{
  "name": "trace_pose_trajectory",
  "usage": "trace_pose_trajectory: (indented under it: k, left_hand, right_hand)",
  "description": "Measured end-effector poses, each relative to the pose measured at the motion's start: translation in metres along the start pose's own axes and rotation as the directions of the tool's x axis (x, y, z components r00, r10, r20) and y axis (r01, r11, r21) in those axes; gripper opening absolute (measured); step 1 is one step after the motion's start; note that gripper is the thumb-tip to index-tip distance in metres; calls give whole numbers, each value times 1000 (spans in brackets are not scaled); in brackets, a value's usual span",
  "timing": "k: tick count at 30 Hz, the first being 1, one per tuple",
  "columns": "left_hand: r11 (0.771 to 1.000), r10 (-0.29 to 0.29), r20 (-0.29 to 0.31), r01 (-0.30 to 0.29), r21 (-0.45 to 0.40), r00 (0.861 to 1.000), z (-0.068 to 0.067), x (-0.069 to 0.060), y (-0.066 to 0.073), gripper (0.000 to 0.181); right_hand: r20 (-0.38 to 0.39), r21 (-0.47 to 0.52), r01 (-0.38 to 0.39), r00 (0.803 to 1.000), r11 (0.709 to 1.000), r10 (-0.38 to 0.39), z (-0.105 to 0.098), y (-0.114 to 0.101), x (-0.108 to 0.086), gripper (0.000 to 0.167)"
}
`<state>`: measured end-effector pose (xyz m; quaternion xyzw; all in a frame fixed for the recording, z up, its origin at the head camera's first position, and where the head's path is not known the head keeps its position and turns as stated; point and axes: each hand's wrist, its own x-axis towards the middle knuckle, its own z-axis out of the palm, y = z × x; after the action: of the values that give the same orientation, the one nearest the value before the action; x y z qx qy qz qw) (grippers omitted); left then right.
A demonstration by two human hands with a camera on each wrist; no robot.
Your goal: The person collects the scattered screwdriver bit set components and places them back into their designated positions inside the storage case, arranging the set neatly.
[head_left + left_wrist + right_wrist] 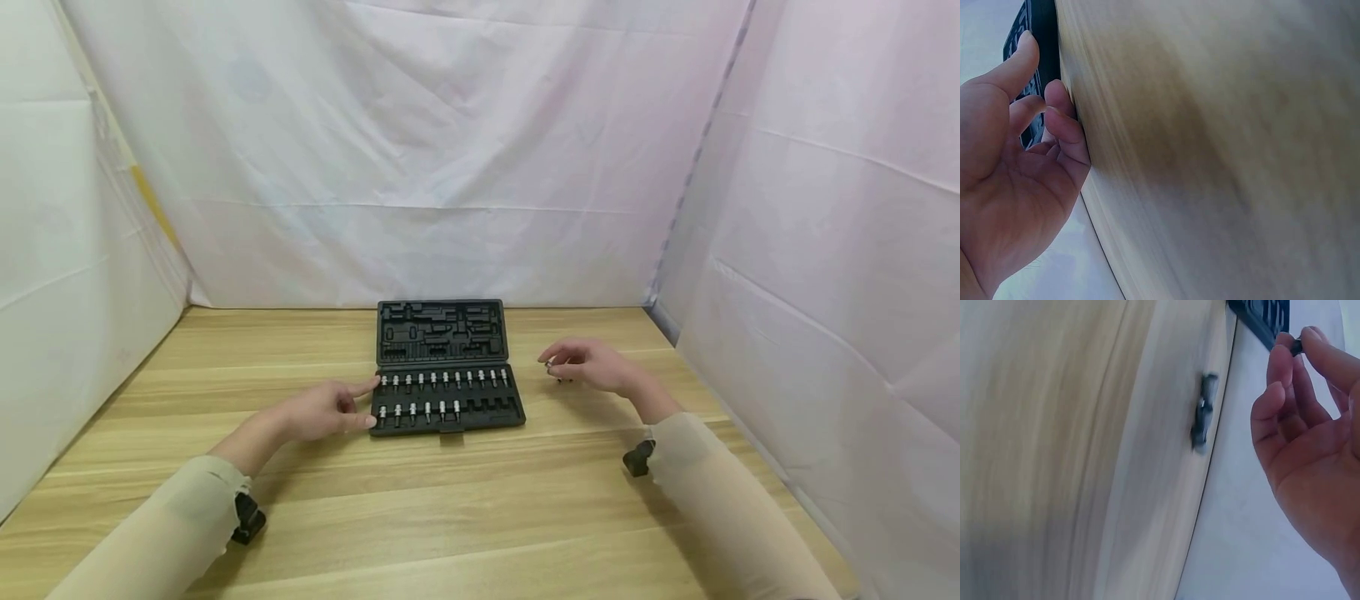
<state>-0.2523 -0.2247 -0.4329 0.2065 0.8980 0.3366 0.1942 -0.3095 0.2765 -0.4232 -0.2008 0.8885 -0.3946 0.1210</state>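
A black socket case lies unfolded on the table, with silver bit sockets in two rows of its lower half. My left hand touches the case's left edge, its index finger and thumb spread apart along it. To the right of the case, my right hand pinches a small bit socket between thumb and fingertips, held above the table. Loose bit sockets lie on the wood below that hand, blurred in the right wrist view and mostly hidden in the head view.
Several slots at the right end of the case's front row hold no socket. The moulded lid leans back behind the tray. White cloth hangs behind the wooden table and along both sides.
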Motion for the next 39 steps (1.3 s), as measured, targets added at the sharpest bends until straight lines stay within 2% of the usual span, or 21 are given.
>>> trace_pose_trajectory:
  k: [10,12,15,25,29,39]
  left_hand:
    - [1000,-1,-13,1,-3,1000,2,0,0,84]
    - [1000,-5,-15,5,-7,1000,2,0,0,84]
    - [1000,-9,-17,9,-10,1000,2,-1,1,84]
    - [1000,-1,-16,1,1,1000,2,-1,1,84]
    - [1000,6,-15,-6,2,1000,2,-1,1,84]
    - [1000,6,-12,-6,3,1000,2,-1,1,85]
  right_hand:
    - [68,192,26,997,981,-40,20,-20,8,39]
    - [75,206,38,996,978,-54,25,-21,10,39]
    - [81,186,51,994,981,-67,31,-26,14,38]
    - [72,83,25,997,996,-31,51,-42,27,34]
    - [65,43,14,998,999,-17,61,-49,35,27]
    - [154,-25,32,988,999,-28,91,-68,53,15]
